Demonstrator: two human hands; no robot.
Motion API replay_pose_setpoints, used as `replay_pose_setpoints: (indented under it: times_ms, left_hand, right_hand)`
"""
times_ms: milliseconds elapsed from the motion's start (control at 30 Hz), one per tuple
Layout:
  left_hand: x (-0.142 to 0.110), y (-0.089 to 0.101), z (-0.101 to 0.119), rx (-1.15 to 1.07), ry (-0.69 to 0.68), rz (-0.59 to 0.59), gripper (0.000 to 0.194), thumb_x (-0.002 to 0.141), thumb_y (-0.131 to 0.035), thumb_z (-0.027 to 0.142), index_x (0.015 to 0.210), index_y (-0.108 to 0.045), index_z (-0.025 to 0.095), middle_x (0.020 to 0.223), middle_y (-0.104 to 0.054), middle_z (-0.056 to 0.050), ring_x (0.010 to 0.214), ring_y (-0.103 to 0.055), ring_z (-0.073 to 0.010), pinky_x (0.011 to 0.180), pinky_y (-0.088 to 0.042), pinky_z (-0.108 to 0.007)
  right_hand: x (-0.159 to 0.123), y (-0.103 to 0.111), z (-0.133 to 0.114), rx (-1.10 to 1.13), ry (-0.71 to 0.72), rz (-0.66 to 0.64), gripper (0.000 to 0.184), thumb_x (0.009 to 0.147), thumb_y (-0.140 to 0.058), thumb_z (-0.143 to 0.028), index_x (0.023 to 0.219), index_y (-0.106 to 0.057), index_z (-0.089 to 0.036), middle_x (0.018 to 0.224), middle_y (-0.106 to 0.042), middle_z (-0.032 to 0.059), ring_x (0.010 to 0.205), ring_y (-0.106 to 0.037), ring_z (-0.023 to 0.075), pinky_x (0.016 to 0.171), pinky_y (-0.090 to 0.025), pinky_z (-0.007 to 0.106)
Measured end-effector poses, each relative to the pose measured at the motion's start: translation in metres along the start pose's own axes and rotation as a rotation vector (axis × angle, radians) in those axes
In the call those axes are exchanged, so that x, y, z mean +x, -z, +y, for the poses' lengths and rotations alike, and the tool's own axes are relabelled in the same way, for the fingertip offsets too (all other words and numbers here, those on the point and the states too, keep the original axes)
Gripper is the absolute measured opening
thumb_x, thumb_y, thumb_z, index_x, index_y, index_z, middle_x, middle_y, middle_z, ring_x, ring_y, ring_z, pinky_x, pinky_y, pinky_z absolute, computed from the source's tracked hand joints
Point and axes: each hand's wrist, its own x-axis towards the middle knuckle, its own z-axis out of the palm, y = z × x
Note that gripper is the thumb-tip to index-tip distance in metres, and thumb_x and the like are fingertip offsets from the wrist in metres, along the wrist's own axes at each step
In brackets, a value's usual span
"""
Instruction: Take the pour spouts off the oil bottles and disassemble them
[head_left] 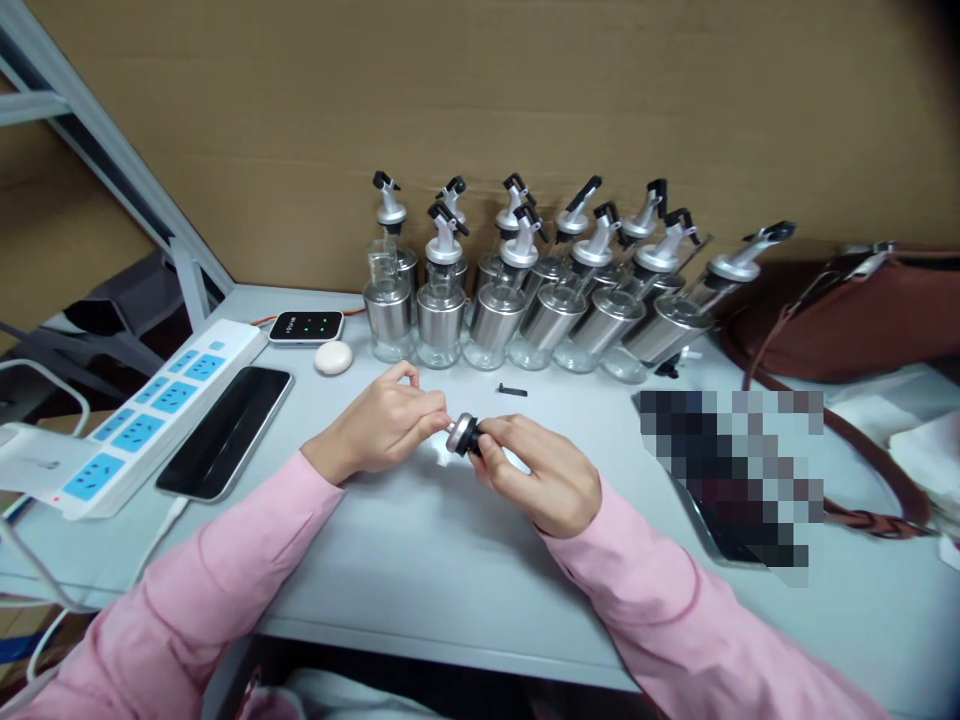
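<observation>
the pourer top [461, 434] is held above the surface [420, 575], between the two hands. the right hand [541, 472] pinches its black part between thumb and fingers; the left hand [394, 415] has its fingertips drawn together at the silver end, and whether they grip anything small cannot be told. risk, as judged: the part is small and rounded, so a loose pinch or an off-centre push could twist it free and drop it; a forward slip could disturb the black strip [513, 391] or the close-set bottles [495, 318]. appearance: squat and round, silver band at one end, black section with apparent ridges beside it, partly covered by fingers. the strip lies beyond the hands, before the bottles.
</observation>
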Motion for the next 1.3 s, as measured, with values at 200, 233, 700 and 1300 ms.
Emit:
replay_pose_setpoints:
  times_ms: [200, 233, 700, 1300]
  left_hand:
    - [0.002, 0.0, 0.003, -0.136, 0.116, -0.058, 0.048, 0.099, -0.014, 0.036, 0.066, -0.043, 0.017, 0.06, -0.051, 0.003, 0.053, -0.038, -0.011, 0.076, -0.035, -0.032]
    - [0.002, 0.0, 0.003, -0.167, 0.136, -0.069, 0.048, 0.098, -0.014, 0.037, 0.064, -0.042, 0.017, 0.059, -0.05, 0.003, 0.053, -0.038, -0.0111, 0.075, -0.035, -0.032]
    - [-0.01, -0.015, -0.023, 0.047, 0.499, -0.132, 0.024, 0.096, -0.032, 0.037, 0.097, -0.048, 0.019, 0.093, -0.059, -0.003, 0.081, -0.054, -0.0203, 0.073, -0.039, -0.032]
    - [-0.011, -0.015, -0.019, 0.124, 0.507, -0.033, 0.024, 0.094, -0.033, 0.033, 0.11, -0.042, 0.017, 0.109, -0.052, -0.009, 0.087, -0.058, -0.0207, 0.074, -0.045, -0.034]
  right_hand:
    - [0.0, -0.002, 0.002, -0.012, 0.023, -0.018, 0.015, 0.088, -0.043, -0.007, 0.082, -0.049, -0.02, 0.069, -0.062, 0.0007, 0.056, -0.057, 0.0097, 0.048, -0.045, 0.021]
    - [0.001, -0.001, 0.002, -0.009, 0.021, -0.017, 0.015, 0.088, -0.043, -0.007, 0.083, -0.049, -0.019, 0.069, -0.062, 0.0008, 0.055, -0.057, 0.0098, 0.048, -0.045, 0.021]
    - [-0.005, -0.005, -0.008, 0.102, 0.075, -0.143, 0.012, 0.089, -0.048, -0.017, 0.094, -0.057, -0.012, 0.069, -0.06, 0.0053, 0.06, -0.052, 0.014, 0.054, -0.046, 0.025]
    - [-0.017, 0.006, 0.053, 0.186, -0.229, -0.45, 0.031, 0.065, -0.051, -0.007, 0.093, -0.062, -0.014, 0.085, -0.061, 0.0085, 0.08, -0.057, 0.021, 0.072, -0.049, 0.035]
